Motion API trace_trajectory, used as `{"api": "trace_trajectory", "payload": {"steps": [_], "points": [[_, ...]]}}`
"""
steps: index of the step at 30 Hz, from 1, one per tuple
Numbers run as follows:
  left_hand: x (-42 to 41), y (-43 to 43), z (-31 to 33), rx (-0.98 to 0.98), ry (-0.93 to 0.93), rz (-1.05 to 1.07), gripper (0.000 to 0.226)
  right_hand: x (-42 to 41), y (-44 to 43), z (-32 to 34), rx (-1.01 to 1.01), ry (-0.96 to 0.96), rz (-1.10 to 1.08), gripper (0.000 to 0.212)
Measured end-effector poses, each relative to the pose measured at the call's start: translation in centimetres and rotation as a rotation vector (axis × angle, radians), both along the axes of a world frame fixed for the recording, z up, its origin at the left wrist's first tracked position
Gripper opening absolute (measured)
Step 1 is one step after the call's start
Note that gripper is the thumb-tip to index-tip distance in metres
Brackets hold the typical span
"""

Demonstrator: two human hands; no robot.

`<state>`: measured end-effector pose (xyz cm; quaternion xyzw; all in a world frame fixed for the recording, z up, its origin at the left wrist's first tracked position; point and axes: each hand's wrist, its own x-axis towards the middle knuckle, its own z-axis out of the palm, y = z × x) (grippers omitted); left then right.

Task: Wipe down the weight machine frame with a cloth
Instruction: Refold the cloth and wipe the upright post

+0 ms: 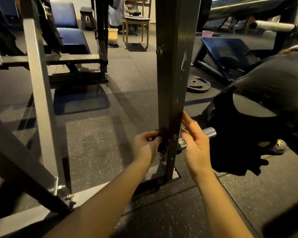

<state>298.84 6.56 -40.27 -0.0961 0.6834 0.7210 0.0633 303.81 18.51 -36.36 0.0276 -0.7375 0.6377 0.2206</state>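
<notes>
Dark cloth: a brown, frayed rag (163,143) wraps the lower part of the upright post, bunched on the post's left edge and stretched thin across its front face toward the right edge.
Steel post: the dark square upright (173,69) of the weight machine frame runs from 12 o'clock down to its base plate (155,177) on the floor, just beyond my hands.
My left hand: my left hand (145,146) sits at the post's 9 o'clock side, fingers curled, pinching the bunched end of the rag against the edge.
My right hand: my right hand (194,143) is at the post's 3 o'clock side, palm turned inward, fingers loosely spread; the fingertips (185,117) touch the right edge where the rag ends. I cannot tell whether they grip it.
Chrome peg: a short shiny bar (208,132) sticks out from the post toward 3 o'clock, behind my right hand.
Floor: speckled black rubber matting (96,134).
At 2 o'clock: a weight plate (198,85) lies flat on the floor, and a person in dark clothes (268,93) crouches near it.
At 10 o'clock: a blue padded seat (70,40) on another machine.
</notes>
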Motion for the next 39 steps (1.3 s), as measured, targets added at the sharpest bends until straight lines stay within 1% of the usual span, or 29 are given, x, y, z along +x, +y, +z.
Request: {"api": "trace_trajectory", "payload": {"steps": [2,3,4,6,7,8,9,10,11,12,13,15,17,20,23,25,26,28,30,31,33,35,37,39], "points": [[0.5,-0.3,-1.7,-0.052,-0.070,-0.131,0.020,0.1,0.3,0.1,-0.018,-0.005,0.016,0.051],[0.8,-0.5,-2.1,-0.050,-0.085,-0.160,0.020,0.2,0.5,-0.1,-0.026,-0.011,0.005,0.050],[1.0,-0.7,-2.3,-0.022,-0.095,-0.152,0.021,0.4,0.7,-0.5,-0.029,-0.020,-0.040,0.049],[1.5,-1.1,-2.0,0.024,-0.085,-0.093,0.024,1.0,1.4,-2.4,-0.007,-0.091,-0.235,0.042],[2.0,-1.3,-1.8,0.023,-0.072,-0.072,0.024,1.4,1.7,-3.6,0.025,-0.179,-0.337,0.037],[2.3,-1.5,-1.9,0.006,-0.059,-0.074,0.023,1.7,1.9,-4.8,0.043,-0.316,-0.384,0.030],[2.6,-1.7,-2.1,-0.023,-0.051,-0.089,0.023,1.9,1.9,-5.9,0.022,-0.489,-0.364,0.023],[3.0,-1.8,-2.5,-0.058,-0.052,-0.105,0.024,2.0,1.6,-6.7,-0.043,-0.666,-0.306,0.017],[3.2,-1.9,-2.8,-0.083,-0.059,-0.116,0.025,2.1,1.3,-7.3,-0.155,-0.816,-0.238,0.015],[3.6,-1.8,-3.0,-0.085,-0.080,-0.118,0.024,2.4,1.1,-7.8,-0.294,-0.920,-0.180,0.020],[3.8,-1.7,-3.1,-0.050,-0.117,-0.109,0.022,2.6,1.0,-8.2,-0.437,-0.978,-0.127,0.026],[4.0,-1.7,-3.3,0.074,-0.204,-0.142,0.022,3.0,1.1,-9.1,-0.713,-0.977,-0.048,0.031],[4.0,-1.8,-3.6,0.127,-0.239,-0.250,0.025,3.2,1.7,-9.8,-0.898,-0.910,-0.007,0.034],[3.9,-2.2,-4.5,0.005,-0.225,-0.362,0.024,3.2,2.0,-10.3,-1.060,-0.860,0.023,0.036],[3.5,-2.8,-4.3,-0.133,-0.198,-0.439,0.021,3.9,1.5,-11.8,-1.106,-0.896,0.018,0.037],[2.5,-3.5,-3.7,-0.302,-0.170,-0.506,0.024,4.6,1.6,-13.1,-1.124,-0.936,-0.029,0.036],[2.0,-4.0,-3.5,-0.391,-0.142,-0.520,0.027,4.8,1.8,-13.8,-1.121,-0.946,-0.084,0.036],[0.9,-4.3,-2.9,-0.500,-0.066,-0.476,0.033,4.5,2.4,-15.3,-1.071,-0.955,-0.326,0.036],[0.3,-3.7,-2.0,-0.549,0.026,-0.424,0.041,3.4,2.6,-16.2,-1.012,-0.922,-0.600,0.034],[0.1,-3.2,-1.5,-0.566,0.078,-0.392,0.048,2.7,2.4,-16.4,-0.992,-0.910,-0.669,0.034],[-0.4,-1.9,-1.0,-0.581,0.210,-0.320,0.063,1.3,1.9,-16.9,-0.991,-0.894,-0.695,0.030],[-0.8,-0.9,-0.6,-0.567,0.299,-0.252,0.070,0.2,1.3,-17.3,-1.013,-0.867,-0.687,0.024],[-1.3,-0.5,-0.1,-0.555,0.338,-0.189,0.072,-0.5,1.0,-17.0,-1.048,-0.800,-0.682,0.021],[-1.7,-0.5,0.2,-0.576,0.342,-0.142,0.078,-1.2,0.4,-15.8,-1.030,-0.675,-0.680,0.029]]}}
